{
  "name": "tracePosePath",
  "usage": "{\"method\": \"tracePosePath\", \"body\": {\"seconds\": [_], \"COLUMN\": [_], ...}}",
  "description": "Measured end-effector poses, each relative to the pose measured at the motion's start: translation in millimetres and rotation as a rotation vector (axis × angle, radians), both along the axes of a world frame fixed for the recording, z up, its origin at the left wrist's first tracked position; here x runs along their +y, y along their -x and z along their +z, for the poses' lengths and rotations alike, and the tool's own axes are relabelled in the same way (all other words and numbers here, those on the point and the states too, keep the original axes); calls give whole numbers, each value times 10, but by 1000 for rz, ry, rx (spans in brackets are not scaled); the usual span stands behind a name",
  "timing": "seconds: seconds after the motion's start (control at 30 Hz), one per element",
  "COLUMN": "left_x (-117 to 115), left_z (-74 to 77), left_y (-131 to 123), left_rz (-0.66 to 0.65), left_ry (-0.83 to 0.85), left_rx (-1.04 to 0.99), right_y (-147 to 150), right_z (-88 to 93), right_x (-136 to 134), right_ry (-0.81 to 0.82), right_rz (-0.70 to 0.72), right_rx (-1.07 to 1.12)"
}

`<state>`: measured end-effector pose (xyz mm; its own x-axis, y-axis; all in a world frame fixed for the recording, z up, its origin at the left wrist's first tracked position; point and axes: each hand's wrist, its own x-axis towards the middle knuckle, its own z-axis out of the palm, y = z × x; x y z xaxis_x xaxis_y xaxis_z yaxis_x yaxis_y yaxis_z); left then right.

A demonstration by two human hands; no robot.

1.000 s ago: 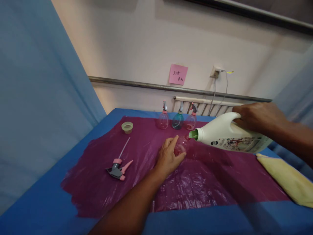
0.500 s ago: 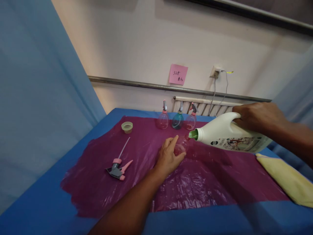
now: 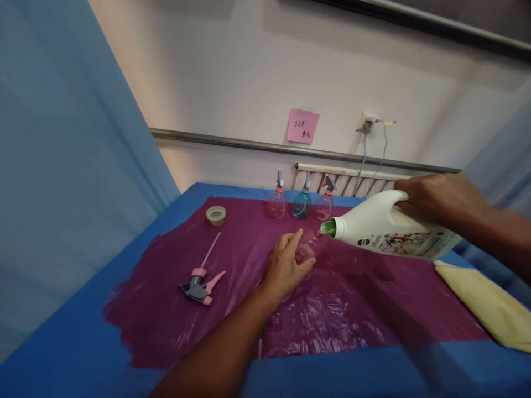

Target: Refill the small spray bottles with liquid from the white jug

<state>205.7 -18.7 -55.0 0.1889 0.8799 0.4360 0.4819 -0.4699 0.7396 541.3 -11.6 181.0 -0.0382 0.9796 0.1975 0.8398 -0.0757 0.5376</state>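
Note:
My left hand (image 3: 288, 261) is wrapped round a clear pink spray bottle (image 3: 307, 249) that has no spray head on it. The bottle tilts a little to the right, its neck against the green spout of a large cream detergent jug (image 3: 373, 224). By its handle, my right hand (image 3: 435, 196) holds the jug tipped almost level, mouth to the left. Pale liquid shows low in the spray bottle. A grey and pink trigger spray head (image 3: 197, 287) with its tube lies left of my left hand. Beyond it sits a pale green jug cap (image 3: 215, 215).
Three spray bottles with heads, one pink (image 3: 276, 203), one teal (image 3: 302, 204) and one clear pink (image 3: 324, 207), stand at the back by the wall. A yellow cloth (image 3: 485, 304) lies at right. Purple plastic sheeting (image 3: 157, 309) covers part of the blue table (image 3: 53, 342).
The liquid in the held spray bottle looks slightly higher and foamier. Both hands and the jug have stayed almost in place.

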Motion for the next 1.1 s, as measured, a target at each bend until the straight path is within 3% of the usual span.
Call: {"method": "tracePosePath", "body": {"seconds": [0.67, 0.87, 1.1], "left_x": [1, -11, -26], "left_z": [-6, 21, 55], "left_y": [-2, -3, -7], "left_rz": [4, 19, 42], "left_ry": [0, 25, 75], "left_rx": [-2, 12, 6], "right_y": [-16, -118, -110], "right_z": [-47, -208, -516], "right_x": [3, 15, 9], "right_ry": [-19, -49, -43], "right_rz": [-18, -6, -87], "right_rx": [-1, 14, 217]}}
